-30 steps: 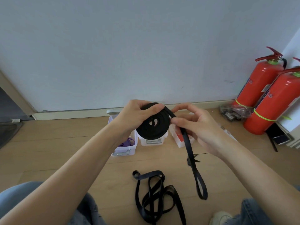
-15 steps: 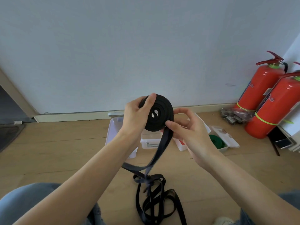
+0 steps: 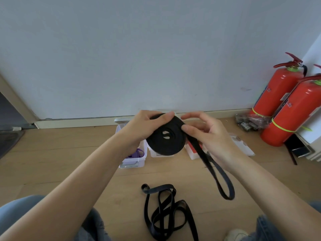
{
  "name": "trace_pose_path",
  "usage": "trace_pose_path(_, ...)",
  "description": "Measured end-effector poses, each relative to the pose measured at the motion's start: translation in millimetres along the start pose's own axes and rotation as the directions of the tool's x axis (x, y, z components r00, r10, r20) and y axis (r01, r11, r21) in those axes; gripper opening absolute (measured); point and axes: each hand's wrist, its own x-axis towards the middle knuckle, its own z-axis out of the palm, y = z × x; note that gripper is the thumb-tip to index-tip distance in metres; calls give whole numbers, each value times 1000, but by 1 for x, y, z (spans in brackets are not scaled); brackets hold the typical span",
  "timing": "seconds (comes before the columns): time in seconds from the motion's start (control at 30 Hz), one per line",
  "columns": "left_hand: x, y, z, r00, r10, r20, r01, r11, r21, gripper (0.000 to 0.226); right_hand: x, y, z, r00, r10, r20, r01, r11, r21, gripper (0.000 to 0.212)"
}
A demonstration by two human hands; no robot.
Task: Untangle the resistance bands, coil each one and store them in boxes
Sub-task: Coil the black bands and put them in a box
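My left hand (image 3: 141, 127) grips a black resistance band wound into a flat coil (image 3: 165, 141), thumb over its top edge. My right hand (image 3: 206, 134) pinches the band where it leaves the coil at the right. A loose looped tail (image 3: 220, 181) hangs below my right wrist. A second black band (image 3: 166, 214) lies tangled on the floor in front of me. Behind the coil stand small clear boxes: the left box (image 3: 139, 160) holds a purple band (image 3: 136, 153), the middle box (image 3: 160, 154) is mostly hidden, and the right box (image 3: 194, 153) shows red.
Two red fire extinguishers (image 3: 284, 105) stand at the right wall beside a plastic bag of dark items (image 3: 250, 121). An open lid (image 3: 241, 145) lies right of the boxes. Wooden floor (image 3: 60, 153) spreads to the left. My knees in jeans (image 3: 93, 223) frame the bottom.
The coil has dropped lower and tilted flatter. The loose tail swung from the left, near the floor tangle, over to the right, where it hangs as a short loop.
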Motion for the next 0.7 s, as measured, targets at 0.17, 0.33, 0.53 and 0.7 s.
trace_pose_path(0.17,7,1,2,971,19,-237,-65,980,-186,27,0,3,-1,997,74,-36,-68,989,131,14)
trace_pose_path(0.33,10,1,15,884,84,-460,-166,976,-142,28,-1,6,15,998,58,-16,-51,952,303,28)
trace_pose_path(0.53,6,-2,14,930,166,-329,-172,985,10,15,3,8,12,992,8,-125,1,997,71,18)
trace_pose_path(0.7,3,-1,4,991,100,-92,-82,980,180,28,5,4,7,997,-70,-26,62,970,-234,21)
